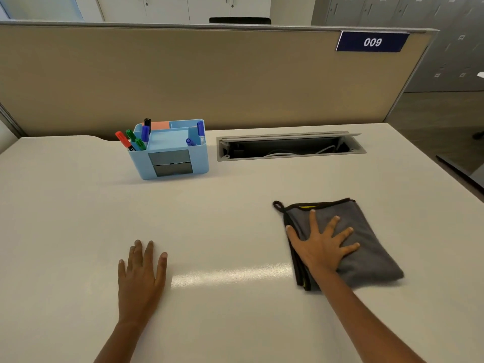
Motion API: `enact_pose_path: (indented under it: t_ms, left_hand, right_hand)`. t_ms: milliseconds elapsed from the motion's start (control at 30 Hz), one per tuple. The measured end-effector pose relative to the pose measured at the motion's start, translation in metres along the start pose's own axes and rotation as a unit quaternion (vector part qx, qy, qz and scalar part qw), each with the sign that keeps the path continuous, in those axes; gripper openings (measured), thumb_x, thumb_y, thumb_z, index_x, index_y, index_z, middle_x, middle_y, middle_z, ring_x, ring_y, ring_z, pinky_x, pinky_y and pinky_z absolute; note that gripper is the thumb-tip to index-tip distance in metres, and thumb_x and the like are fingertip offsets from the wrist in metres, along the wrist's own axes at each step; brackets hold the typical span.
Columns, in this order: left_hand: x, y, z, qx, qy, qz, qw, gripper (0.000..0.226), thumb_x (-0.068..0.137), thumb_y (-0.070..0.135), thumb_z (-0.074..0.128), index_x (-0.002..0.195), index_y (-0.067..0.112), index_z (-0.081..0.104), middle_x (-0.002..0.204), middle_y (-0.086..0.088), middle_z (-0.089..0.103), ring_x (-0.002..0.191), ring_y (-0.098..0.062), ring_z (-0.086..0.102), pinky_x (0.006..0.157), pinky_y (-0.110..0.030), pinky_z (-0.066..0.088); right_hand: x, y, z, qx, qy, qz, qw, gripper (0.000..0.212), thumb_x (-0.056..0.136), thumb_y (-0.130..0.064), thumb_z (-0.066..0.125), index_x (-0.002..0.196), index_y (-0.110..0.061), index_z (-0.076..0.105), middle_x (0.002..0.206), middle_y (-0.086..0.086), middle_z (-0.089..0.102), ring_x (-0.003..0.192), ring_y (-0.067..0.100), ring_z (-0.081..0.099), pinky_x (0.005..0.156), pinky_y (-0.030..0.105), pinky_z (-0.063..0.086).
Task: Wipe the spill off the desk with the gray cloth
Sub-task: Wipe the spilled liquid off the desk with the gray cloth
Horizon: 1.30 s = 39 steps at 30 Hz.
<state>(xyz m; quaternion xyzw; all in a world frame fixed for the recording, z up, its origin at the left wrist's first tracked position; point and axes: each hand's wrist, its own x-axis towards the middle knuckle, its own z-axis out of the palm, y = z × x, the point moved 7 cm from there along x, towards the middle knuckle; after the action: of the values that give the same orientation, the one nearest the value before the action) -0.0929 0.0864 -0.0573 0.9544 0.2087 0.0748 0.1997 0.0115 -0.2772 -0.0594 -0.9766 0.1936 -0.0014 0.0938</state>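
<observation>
A folded gray cloth [366, 260] with black trim and a hanging loop lies flat on the white desk [235, 218], right of centre. My right hand [320, 244] presses on the cloth's left half, palm down, fingers spread wide. My left hand [141, 273] rests flat on the bare desk at the near left, fingers together, holding nothing. A glossy streak [230, 275] shows on the desk between the two hands; I cannot tell whether it is liquid or a light reflection.
A light blue organiser [172, 163] with coloured markers stands at the back left. An open cable tray [288, 149] is sunk into the desk behind the cloth. A beige partition [209, 74] with a "009" sign closes the far edge. The desk's right edge [445, 176] drops to the floor.
</observation>
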Motion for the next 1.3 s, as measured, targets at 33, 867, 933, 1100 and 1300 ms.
enact_pose_path:
  t_ms: [33, 867, 933, 1100, 1300]
  left_hand:
    - [0.0, -0.001, 0.001, -0.012, 0.0, -0.003, 1.0, 0.052, 0.095, 0.038, 0.03, 0.139, 0.009, 0.033, 0.152, -0.017, 0.026, 0.144, -0.027, 0.019, 0.118, -0.047, 0.011]
    - [0.029, 0.011, -0.024, -0.002, 0.068, -0.024, 0.997, 0.06, 0.084, 0.041, 0.026, 0.118, 0.004, 0.057, 0.12, -0.024, 0.058, 0.113, -0.043, 0.051, 0.093, -0.054, 0.038]
    - [0.034, 0.011, -0.022, 0.006, 0.06, -0.012, 0.998, 0.059, 0.083, 0.04, 0.027, 0.119, 0.004, 0.057, 0.125, -0.024, 0.055, 0.121, -0.04, 0.048, 0.097, -0.053, 0.036]
    - [0.049, 0.015, -0.019, 0.025, 0.036, 0.028, 0.999, 0.061, 0.085, 0.041, 0.027, 0.123, 0.002, 0.054, 0.136, -0.025, 0.048, 0.126, -0.04, 0.045, 0.102, -0.051, 0.035]
    - [0.064, 0.016, -0.002, 0.016, -0.013, 0.022, 1.0, 0.045, 0.095, 0.028, 0.039, 0.135, 0.008, 0.042, 0.149, -0.017, 0.034, 0.139, -0.031, 0.028, 0.114, -0.047, 0.021]
  right_hand:
    - [-0.008, -0.014, 0.003, 0.003, 0.001, -0.022, 1.0, 0.084, 0.073, -0.079, 0.03, 0.144, -0.039, 0.009, 0.156, 0.018, 0.008, 0.139, 0.05, 0.003, 0.107, 0.07, 0.004]
    - [-0.045, -0.034, -0.002, -0.01, 0.0, -0.202, 0.979, 0.067, 0.071, -0.067, 0.053, 0.133, -0.05, 0.035, 0.152, -0.004, 0.032, 0.14, 0.033, 0.026, 0.105, 0.07, 0.014]
    - [-0.009, 0.017, -0.008, -0.025, 0.012, -0.123, 0.992, 0.069, 0.075, -0.069, 0.047, 0.137, -0.052, 0.021, 0.156, -0.005, 0.018, 0.144, 0.032, 0.011, 0.107, 0.069, 0.007]
    - [0.029, 0.108, -0.023, -0.01, 0.028, 0.059, 0.998, 0.076, 0.074, -0.074, 0.038, 0.141, -0.048, 0.013, 0.157, 0.005, 0.013, 0.141, 0.042, 0.007, 0.107, 0.073, 0.006]
    - [0.04, 0.075, -0.014, 0.017, -0.004, 0.1, 0.995, 0.066, 0.083, -0.069, 0.028, 0.142, -0.045, 0.01, 0.158, 0.007, 0.005, 0.14, 0.045, -0.002, 0.106, 0.07, 0.0]
